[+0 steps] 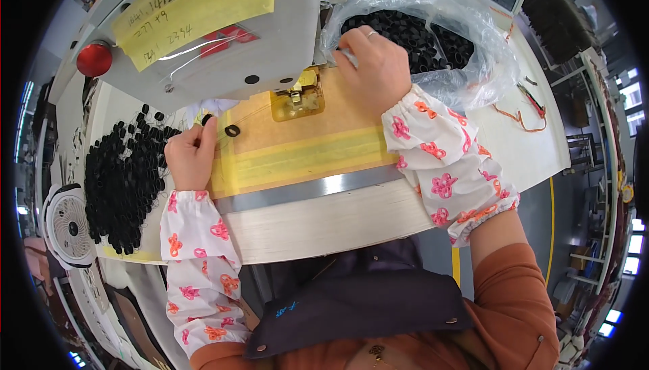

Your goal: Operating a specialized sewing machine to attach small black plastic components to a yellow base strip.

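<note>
Your left hand (pixel 190 157) pinches a black loop (pixel 207 120), a second loop (pixel 232 130) just right of its fingertips. Your right hand (pixel 376 66) curls, its hold unclear

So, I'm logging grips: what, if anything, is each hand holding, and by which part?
The left hand pinches a small black loop, apparently by its near side. Whether the right hand, at the plastic bag, holds anything cannot be told.

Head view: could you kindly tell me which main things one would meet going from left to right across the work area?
White fan, pile of black loops, left hand, single black ring, brass-coloured plate, right hand, orange cord.
</note>
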Demonstrator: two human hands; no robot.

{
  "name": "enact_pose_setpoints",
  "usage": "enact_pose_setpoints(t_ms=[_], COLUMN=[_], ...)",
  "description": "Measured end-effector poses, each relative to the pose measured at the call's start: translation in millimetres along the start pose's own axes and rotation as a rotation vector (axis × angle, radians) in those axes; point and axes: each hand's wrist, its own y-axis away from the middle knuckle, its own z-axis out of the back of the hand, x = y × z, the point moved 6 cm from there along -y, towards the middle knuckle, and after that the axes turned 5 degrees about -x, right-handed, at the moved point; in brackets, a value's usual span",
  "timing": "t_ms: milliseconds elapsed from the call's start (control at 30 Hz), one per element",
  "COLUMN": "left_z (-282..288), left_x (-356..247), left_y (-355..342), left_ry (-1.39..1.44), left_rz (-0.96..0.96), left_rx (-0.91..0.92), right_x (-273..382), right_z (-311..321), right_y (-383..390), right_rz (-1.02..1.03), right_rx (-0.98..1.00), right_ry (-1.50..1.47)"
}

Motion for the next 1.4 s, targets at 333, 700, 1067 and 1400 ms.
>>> enact_pose_setpoints(t_ms=[333,700,1067,1400], left_z=[-17,-63,-63,-70], left_x=[-75,-73,-71,-59], left_y=[5,-7,-4,4], left_ry=[-0.162,0.014,0.135,0.790], left_rz=[-0.419,-0.180,-0.317,0.148], left_rx=[0.019,0.189,0.096,0.294], right_x=[-41,-46,-36,20], right_z=[-11,-9,-1,-38], right_y=[-2,-3,-10,30], right_rz=[0.071,0.088,0.089,-0.897], right_rx=[0.100,0.110,0.019,0.611], right_ry=[0.308,0.236,0.114,-0.918])
